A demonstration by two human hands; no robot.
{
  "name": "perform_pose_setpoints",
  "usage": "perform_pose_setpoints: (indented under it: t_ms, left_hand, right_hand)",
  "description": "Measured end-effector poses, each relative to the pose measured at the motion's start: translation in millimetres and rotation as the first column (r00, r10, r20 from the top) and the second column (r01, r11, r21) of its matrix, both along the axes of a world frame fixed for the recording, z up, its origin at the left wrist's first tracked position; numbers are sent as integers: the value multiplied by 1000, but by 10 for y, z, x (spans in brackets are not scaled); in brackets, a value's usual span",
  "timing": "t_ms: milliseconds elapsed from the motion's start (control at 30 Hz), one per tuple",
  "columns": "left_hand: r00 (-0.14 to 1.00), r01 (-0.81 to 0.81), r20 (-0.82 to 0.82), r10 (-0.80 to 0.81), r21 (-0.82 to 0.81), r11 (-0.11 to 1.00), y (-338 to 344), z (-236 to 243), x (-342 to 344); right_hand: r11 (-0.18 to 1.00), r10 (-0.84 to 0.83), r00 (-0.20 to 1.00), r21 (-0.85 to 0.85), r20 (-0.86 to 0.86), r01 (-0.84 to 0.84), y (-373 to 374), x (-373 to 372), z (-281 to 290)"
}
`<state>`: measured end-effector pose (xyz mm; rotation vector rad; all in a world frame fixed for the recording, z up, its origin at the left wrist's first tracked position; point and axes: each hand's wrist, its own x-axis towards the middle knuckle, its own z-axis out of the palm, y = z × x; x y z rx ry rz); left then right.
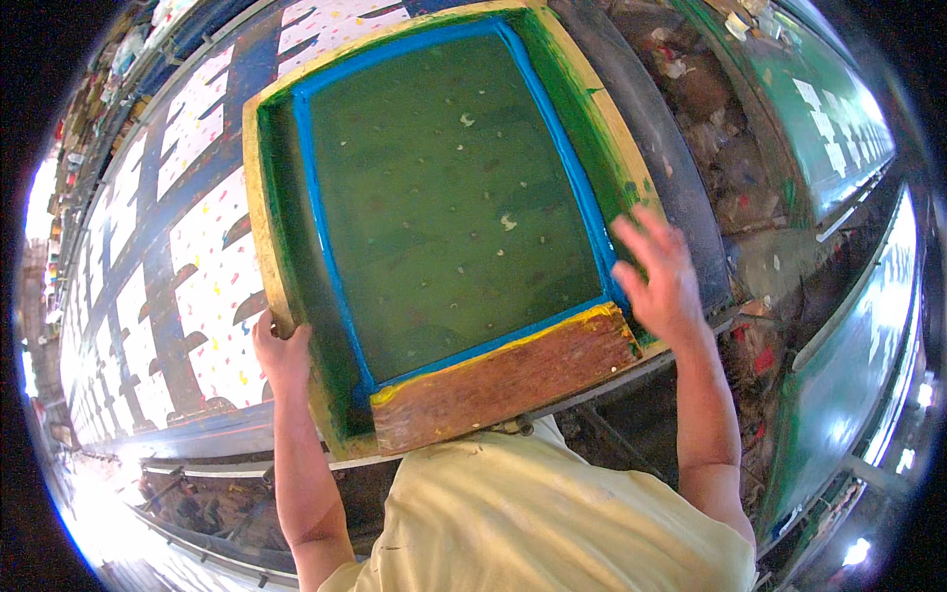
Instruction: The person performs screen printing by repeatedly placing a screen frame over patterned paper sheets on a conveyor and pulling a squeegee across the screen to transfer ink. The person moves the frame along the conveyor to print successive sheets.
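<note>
A screen printing frame (258, 187) with yellowish, green-stained wooden sides lies tilted in front of me. Its green mesh (444, 207) is bordered by wet-looking blue ink (323, 212). Along the frame's near end rests a wooden squeegee (508, 380), its far edge streaked with yellow. My left hand (283, 350) grips the frame's left side near the close corner, thumb over the wood. Above the right side, close to the squeegee's right end, my right hand (659, 281) is open with fingers spread, holding nothing. Whether it touches the frame I cannot tell.
On the long printing table to the left lie several white cut pieces with coloured specks (212, 286). A littered gap (710, 128) runs along the right side. Beyond it stand green tables (838, 365), the far one bearing white pieces (824, 126).
</note>
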<state>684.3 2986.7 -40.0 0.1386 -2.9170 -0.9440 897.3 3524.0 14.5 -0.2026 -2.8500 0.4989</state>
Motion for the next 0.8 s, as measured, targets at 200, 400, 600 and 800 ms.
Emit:
perform_pose_setpoints:
  t_ms: [200, 400, 600, 800]
  left_hand:
    - [992, 1, 124, -32, 240, 971, -22, 138, 35]
    - [996, 12, 80, -45, 372, 928, -69, 26, 17]
    - [998, -7, 67, -15, 314, 949, -96, -48, 19]
    - [997, 58, -59, -47, 193, 979, -181, -213, -48]
  right_hand:
    - [802, 584, 794, -269, 170, -533, -1017, 458, 198]
    - [870, 490, 858, -16, 155, -493, -1421, 580, 170]
    - [879, 452, 885, 113, 115, -464, -1926, 276, 235]
    - [879, 439, 837, 36, 326, -475, -1903, 9, 426]
